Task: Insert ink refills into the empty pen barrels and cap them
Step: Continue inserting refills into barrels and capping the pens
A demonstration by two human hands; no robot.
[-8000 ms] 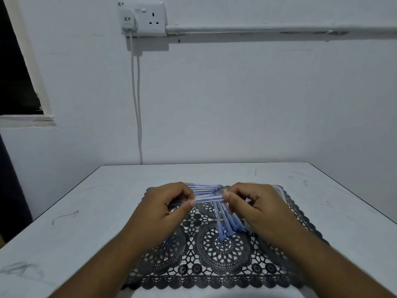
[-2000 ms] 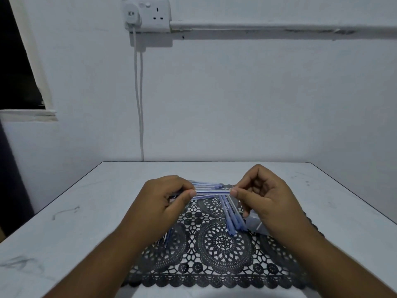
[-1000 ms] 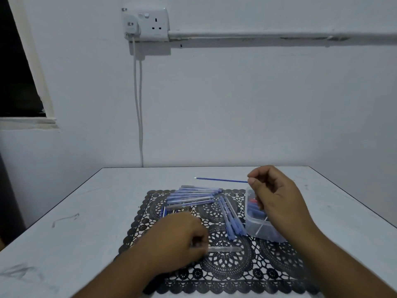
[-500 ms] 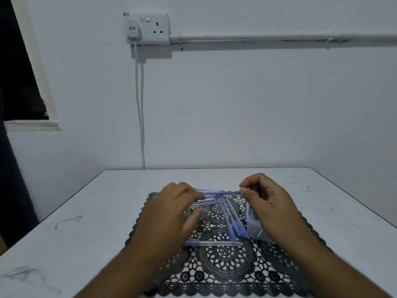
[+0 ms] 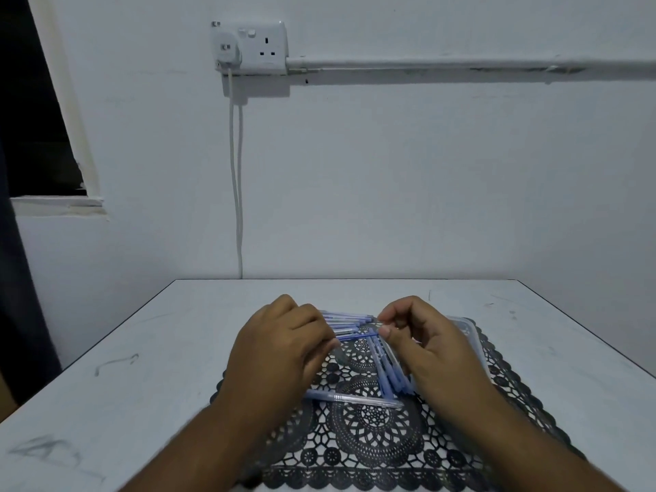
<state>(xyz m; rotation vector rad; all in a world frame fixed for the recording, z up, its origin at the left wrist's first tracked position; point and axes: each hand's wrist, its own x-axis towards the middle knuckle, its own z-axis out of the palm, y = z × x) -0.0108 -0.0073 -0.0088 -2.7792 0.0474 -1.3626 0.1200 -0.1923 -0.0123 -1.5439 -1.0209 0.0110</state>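
Note:
My right hand (image 5: 429, 349) pinches the right end of a thin blue ink refill (image 5: 358, 335) between thumb and forefinger. The refill runs left, level, into the curled fingers of my left hand (image 5: 284, 353), which seem to grip a clear pen barrel, mostly hidden. Both hands hover over a black lace mat (image 5: 376, 442). Behind the fingers lies a row of clear barrels (image 5: 349, 318). A bundle of blue refills (image 5: 388, 371) lies between the hands. One pen (image 5: 355, 399) lies crosswise on the mat, nearer me.
A clear plastic container (image 5: 470, 332) stands on the mat behind my right hand, largely hidden. The mat lies on a white table (image 5: 149, 367) set against a wall with a socket (image 5: 250, 47) and a hanging cable.
My left hand laid the pen crosswise on the mat, then moved back up to the barrel row. My right hand lifted a refill and brought it down and left to meet the left hand.

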